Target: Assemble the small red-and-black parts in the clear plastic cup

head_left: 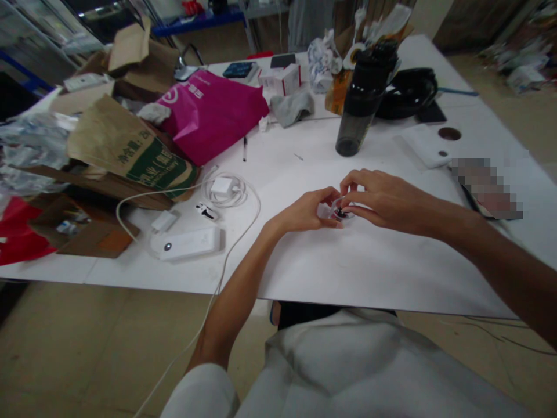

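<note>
A small clear plastic cup (324, 211) is over the white table in front of me, and my left hand (304, 210) wraps its thumb and fingers around its left side. Something small and dark (342, 213) shows inside the cup. From the right, my right hand (376, 196) reaches over the rim with thumb and fingertips pinched together at the dark bits. What exactly those fingertips grip is too small to tell. Farther back, to the right of centre, stands a dark water bottle (359, 104).
On the left lie a white power bank (191, 244), a coiled white cable (243, 200) and a black-and-white gadget (206, 212). Boxes, a paper bag (126, 145) and a magenta bag (213, 116) crowd the table's left. A phone (487, 188) lies right. The white cable hangs over the front edge.
</note>
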{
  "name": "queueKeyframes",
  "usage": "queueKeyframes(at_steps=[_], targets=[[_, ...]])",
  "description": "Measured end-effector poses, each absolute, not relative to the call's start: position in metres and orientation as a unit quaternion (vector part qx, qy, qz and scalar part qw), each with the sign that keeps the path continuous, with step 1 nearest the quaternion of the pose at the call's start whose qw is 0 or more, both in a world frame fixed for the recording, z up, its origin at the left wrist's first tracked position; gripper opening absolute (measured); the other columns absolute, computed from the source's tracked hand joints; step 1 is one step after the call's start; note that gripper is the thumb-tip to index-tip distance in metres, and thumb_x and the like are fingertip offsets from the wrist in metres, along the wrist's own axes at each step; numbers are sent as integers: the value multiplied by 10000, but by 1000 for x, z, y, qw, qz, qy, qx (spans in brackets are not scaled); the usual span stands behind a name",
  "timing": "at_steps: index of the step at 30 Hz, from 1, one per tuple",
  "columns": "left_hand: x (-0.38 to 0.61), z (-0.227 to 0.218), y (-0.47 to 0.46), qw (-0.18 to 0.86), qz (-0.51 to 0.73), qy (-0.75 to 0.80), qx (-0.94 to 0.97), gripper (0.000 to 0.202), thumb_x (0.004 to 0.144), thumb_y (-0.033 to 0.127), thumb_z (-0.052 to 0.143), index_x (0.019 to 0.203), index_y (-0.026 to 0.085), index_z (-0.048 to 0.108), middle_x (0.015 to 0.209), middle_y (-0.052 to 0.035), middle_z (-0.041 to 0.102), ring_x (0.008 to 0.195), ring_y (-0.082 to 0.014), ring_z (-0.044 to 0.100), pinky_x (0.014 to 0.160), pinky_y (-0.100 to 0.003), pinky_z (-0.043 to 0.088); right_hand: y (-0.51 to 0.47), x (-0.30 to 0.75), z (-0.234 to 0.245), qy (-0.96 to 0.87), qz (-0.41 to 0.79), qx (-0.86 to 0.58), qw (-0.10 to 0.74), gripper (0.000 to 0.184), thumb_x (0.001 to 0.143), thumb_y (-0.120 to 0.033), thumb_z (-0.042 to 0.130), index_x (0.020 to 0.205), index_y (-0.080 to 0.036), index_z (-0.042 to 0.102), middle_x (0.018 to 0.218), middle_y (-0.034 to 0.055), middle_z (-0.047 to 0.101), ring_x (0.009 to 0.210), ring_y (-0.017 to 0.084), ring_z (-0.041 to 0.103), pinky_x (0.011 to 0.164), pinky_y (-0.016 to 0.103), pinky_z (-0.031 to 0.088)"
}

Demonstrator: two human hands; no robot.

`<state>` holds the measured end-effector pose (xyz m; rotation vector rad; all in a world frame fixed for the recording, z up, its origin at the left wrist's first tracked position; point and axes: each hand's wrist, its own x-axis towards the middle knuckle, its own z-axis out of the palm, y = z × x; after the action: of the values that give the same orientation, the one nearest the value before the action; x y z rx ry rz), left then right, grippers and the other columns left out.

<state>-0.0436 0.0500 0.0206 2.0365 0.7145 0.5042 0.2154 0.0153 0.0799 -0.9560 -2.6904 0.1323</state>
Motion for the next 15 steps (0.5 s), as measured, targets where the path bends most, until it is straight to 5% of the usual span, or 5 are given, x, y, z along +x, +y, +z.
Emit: queueKeyframes(at_steps=[15], targets=[[-44, 21, 49, 448, 210, 284, 822, 452, 882, 432, 942, 1223, 240, 715, 1206, -52, 802, 1139, -268, 736, 1093, -443, 551, 15, 218, 82, -927, 73, -338, 143, 201, 1092, -293, 640, 1114, -227, 828, 1282, 171, 760, 1045, 323, 703, 926, 478, 544]])
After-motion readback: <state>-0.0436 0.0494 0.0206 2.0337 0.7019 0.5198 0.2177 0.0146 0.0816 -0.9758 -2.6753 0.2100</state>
